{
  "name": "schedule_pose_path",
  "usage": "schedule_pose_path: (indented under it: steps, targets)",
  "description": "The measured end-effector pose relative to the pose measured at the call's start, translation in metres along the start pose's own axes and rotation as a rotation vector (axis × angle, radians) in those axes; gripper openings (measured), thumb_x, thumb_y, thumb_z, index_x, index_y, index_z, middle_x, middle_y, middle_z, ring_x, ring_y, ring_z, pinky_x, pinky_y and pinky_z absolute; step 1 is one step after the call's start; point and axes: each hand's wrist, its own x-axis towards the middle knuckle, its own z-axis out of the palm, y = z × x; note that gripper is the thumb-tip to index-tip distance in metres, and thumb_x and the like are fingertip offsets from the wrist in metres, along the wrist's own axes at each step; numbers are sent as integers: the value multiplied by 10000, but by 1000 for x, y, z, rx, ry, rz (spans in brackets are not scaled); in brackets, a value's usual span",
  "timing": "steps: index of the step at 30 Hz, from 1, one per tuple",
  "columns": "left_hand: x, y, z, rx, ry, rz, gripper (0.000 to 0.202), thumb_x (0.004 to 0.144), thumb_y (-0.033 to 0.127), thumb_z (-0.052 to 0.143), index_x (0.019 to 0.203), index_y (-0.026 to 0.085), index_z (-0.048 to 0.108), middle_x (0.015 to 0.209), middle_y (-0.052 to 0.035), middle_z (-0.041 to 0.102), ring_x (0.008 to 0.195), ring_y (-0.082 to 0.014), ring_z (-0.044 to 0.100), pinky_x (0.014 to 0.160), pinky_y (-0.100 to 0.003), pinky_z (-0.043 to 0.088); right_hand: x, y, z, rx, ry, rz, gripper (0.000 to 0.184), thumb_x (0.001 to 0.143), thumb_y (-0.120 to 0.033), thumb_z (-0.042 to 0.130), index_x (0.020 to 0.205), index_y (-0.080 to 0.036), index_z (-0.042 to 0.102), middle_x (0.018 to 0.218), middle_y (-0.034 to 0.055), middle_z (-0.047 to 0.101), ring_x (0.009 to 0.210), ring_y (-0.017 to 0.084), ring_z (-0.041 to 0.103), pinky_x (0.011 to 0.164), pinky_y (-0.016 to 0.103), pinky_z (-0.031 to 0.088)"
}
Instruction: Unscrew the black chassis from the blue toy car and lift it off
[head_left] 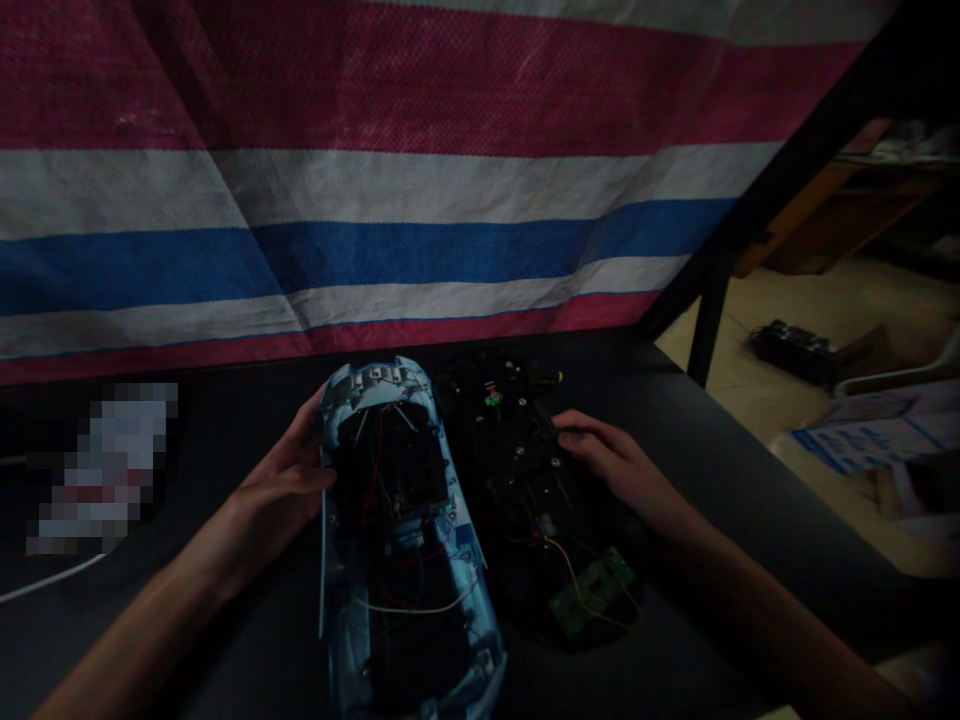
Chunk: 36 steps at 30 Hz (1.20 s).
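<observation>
A light blue toy car body shell (420, 620) lies upside down on the dark table, its wiring showing inside. My left hand (289, 480) grips its left edge, fingers curled against the rim. To the right lies the black chassis (517, 470) with a green circuit board (592, 590) and yellow wires. My right hand (611, 460) rests on the chassis's right side, fingers bent onto a dark part; whether it grips anything I cannot make out.
The black table (750, 480) ends at the right, with a dark table leg (709, 320) and floor beyond. A striped red, white and blue tarp (375, 200) hangs behind. A white cable (52, 578) lies at the left. Boxes and clutter (870, 430) sit on the floor.
</observation>
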Motion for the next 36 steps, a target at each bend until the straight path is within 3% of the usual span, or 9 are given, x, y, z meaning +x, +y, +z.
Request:
schedule_pose_path:
  steps: [7,11,23,36]
  targets:
    - [2,-1,0,14,11,-1,879,784,246,721,1570,436,376,1507,17,597,1337,-380,584,977,-459,586,0,3,0,19,41,9,243,777,-411,729,943,-239,687,709,-43,574,630,134,496,584,259,361]
    - [1,0,3,17,27,13,860,772,241,726,1555,416,417,1476,14,625,1380,-368,549,965,-422,588,0,5,0,32,54,9,258,763,-419,736,941,-238,689,720,-42,585,638,139,507,594,261,364]
    - [1,0,2,17,0,0,886,798,239,708,1591,407,350,1458,-11,642,1271,-359,641,973,-437,580,0,1,1,53,54,27,263,736,-436,754,907,-249,681,705,-46,565,636,142,500,591,268,356]
    - [1,0,3,17,6,13,878,782,255,722,1579,388,378,1513,-4,596,1397,-383,530,995,-435,574,0,4,0,29,60,23,253,754,-444,735,910,-254,672,688,-47,537,617,141,477,579,265,345]
